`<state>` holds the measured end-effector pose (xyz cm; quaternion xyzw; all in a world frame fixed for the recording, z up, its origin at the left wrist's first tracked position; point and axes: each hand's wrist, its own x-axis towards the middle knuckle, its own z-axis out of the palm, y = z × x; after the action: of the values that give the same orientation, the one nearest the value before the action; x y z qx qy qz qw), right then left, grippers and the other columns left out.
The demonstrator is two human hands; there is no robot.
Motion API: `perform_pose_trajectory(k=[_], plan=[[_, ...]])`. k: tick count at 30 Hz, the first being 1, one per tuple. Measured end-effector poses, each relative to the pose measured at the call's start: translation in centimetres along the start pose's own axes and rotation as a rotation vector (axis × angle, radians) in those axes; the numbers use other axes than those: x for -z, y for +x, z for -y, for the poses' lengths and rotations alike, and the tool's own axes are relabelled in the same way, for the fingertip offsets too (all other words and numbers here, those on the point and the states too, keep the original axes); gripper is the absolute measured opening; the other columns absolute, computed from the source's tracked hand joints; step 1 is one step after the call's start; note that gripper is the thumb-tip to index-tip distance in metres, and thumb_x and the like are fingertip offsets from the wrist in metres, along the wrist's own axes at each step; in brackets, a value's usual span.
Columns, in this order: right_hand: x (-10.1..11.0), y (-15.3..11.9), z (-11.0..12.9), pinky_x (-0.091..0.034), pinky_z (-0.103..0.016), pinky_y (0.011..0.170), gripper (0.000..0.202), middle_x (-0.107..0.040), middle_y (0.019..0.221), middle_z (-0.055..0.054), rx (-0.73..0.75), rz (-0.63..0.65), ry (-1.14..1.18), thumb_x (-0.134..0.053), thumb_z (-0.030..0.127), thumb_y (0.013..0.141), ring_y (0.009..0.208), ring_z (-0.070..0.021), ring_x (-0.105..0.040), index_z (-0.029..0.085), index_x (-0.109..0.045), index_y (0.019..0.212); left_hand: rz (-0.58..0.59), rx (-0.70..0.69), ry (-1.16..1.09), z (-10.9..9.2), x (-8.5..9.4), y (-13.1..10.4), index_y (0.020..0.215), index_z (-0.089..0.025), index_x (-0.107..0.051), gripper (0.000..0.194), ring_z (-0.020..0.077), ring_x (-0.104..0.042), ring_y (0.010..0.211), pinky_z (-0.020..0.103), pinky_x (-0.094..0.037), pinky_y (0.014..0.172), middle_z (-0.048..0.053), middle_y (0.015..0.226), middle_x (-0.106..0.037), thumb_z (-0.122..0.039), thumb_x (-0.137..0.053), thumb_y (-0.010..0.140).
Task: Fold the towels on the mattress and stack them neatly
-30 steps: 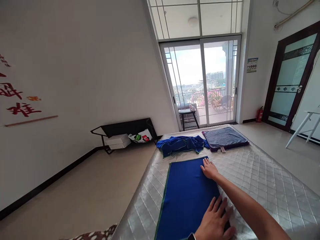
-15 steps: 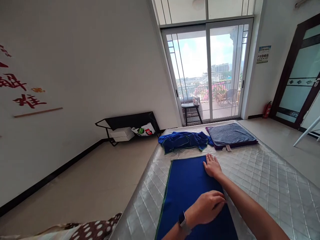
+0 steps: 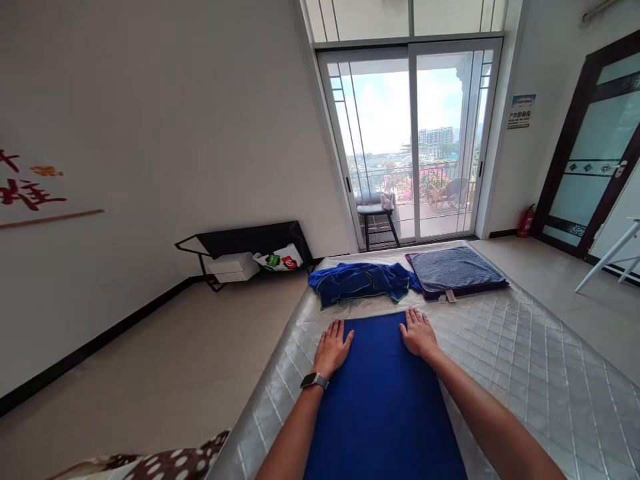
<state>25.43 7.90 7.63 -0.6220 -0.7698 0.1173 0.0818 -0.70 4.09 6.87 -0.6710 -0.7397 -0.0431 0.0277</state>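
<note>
Left hand [image 3: 332,349] and right hand [image 3: 419,333] flat on the blue cloth [image 3: 383,400], thumbs spread, pinching nothing, crumpled cloth [image 3: 363,283] and folded towels [image 3: 456,269] lay beyond.

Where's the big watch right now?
In the head view, the watch is on the left wrist, just below the left hand, beside the flat blue cloth.

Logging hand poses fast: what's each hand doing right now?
Left hand: open, flat on the blue cloth's far left corner.
Right hand: open, flat on its far right corner.
</note>
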Motion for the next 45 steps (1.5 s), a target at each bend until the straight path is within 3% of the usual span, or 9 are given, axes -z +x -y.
perform_pose_trajectory(k=[4, 10, 13, 16, 22, 26, 32, 39, 45], plan=[[-0.2, 0.1, 0.0, -0.005, -0.038, 0.122, 0.068, -0.019, 0.164, -0.012, 0.002, 0.004, -0.001, -0.023, 0.043, 0.101, 0.153, -0.0196, -0.01, 0.007, -0.02, 0.158, -0.06, 0.036, 0.026, -0.3, 0.0, -0.2, 0.149, 0.002, -0.036, 0.065, 0.0318, -0.029, 0.147, 0.051, -0.026, 0.12, 0.024, 0.156, -0.035, -0.039, -0.022, 0.101], [-0.3, 0.3, -0.3, -0.008, -0.039, 0.122, 0.066, -0.021, 0.163, -0.013, 0.019, 0.0, -0.001, -0.024, 0.04, 0.1, 0.152, -0.0196, -0.011, 0.007, -0.021, 0.157, -0.177, -0.373, -0.128, -11.8, -1.6, -3.0, 0.15, -0.012, -0.041, 0.061, 0.0269, -0.036, 0.145, 0.048, -0.034, 0.118, 0.015, 0.154, -0.044, -0.047, -0.022, 0.103], [-0.3, 0.4, -0.4, -0.009, -0.039, 0.122, 0.066, -0.022, 0.163, -0.013, 0.023, 0.007, -0.017, -0.026, 0.039, 0.099, 0.152, -0.0196, -0.012, 0.007, -0.022, 0.157, -0.125, -0.348, -0.161, -15.2, -1.8, -4.7, 0.151, -0.008, -0.039, 0.07, 0.0282, -0.035, 0.146, 0.047, -0.034, 0.118, 0.018, 0.154, -0.042, -0.055, -0.02, 0.102], [-0.4, 0.4, -0.4, -0.008, -0.04, 0.122, 0.068, -0.02, 0.164, -0.012, 0.019, -0.007, -0.014, -0.024, 0.042, 0.1, 0.152, -0.0202, -0.011, 0.007, -0.02, 0.158, -0.084, -0.27, -0.14, -13.4, -1.3, -5.6, 0.15, -0.009, -0.041, 0.072, 0.0291, -0.032, 0.147, 0.049, -0.03, 0.12, 0.017, 0.156, -0.04, -0.057, -0.019, 0.101], [-0.3, 0.2, -0.2, -0.005, -0.041, 0.122, 0.068, -0.018, 0.164, -0.012, 0.018, 0.004, -0.001, -0.022, 0.044, 0.101, 0.153, -0.0206, -0.01, 0.008, -0.019, 0.158, -0.027, -0.03, -0.031, -1.7, -1.7, -8.1, 0.152, -0.005, -0.034, 0.075, 0.0283, -0.026, 0.149, 0.047, -0.025, 0.121, 0.018, 0.159, -0.032, -0.057, -0.017, 0.101], [0.6, 0.0, 0.1, -0.006, -0.039, 0.122, 0.066, -0.022, 0.163, -0.014, 0.01, 0.009, -0.007, -0.023, 0.042, 0.101, 0.152, -0.0202, -0.012, 0.006, -0.021, 0.157, -0.043, -0.002, -0.012, 2.1, -2.3, -9.6, 0.152, -0.002, -0.032, 0.074, 0.0281, -0.028, 0.148, 0.047, -0.026, 0.12, 0.02, 0.158, -0.033, -0.055, -0.018, 0.101], [1.0, -3.5, 0.7, -0.007, -0.041, 0.122, 0.063, -0.023, 0.162, -0.014, 0.079, -0.122, -0.036, -0.023, 0.035, 0.101, 0.152, -0.022, -0.015, 0.005, -0.025, 0.156, -0.051, -0.012, 0.02, 1.2, -2.1, -10.0, 0.15, 0.002, -0.033, 0.073, 0.0292, -0.029, 0.148, 0.047, -0.025, 0.12, 0.022, 0.157, -0.033, -0.05, -0.019, 0.101], [-0.7, -11.5, -0.3, -0.008, -0.04, 0.123, 0.072, -0.018, 0.164, -0.01, 0.093, 0.031, -0.004, -0.019, 0.053, 0.1, 0.152, -0.023, -0.012, 0.01, -0.021, 0.158, -0.127, 0.035, 0.059, 1.0, -1.7, -9.0, 0.148, 0.0, -0.038, 0.073, 0.032, -0.033, 0.146, 0.051, -0.024, 0.12, 0.023, 0.153, -0.042, -0.049, -0.02, 0.098], [0.1, -12.8, -0.2, -0.009, -0.04, 0.123, 0.072, -0.018, 0.164, -0.013, 0.084, 0.013, -0.01, -0.02, 0.049, 0.1, 0.152, -0.0224, -0.011, 0.005, -0.02, 0.157, -0.174, -0.239, -0.044, -9.0, 0.4, -8.3, 0.149, -0.007, -0.041, 0.066, 0.0282, -0.034, 0.146, 0.047, -0.03, 0.119, 0.018, 0.154, -0.044, -0.049, -0.022, 0.101]])
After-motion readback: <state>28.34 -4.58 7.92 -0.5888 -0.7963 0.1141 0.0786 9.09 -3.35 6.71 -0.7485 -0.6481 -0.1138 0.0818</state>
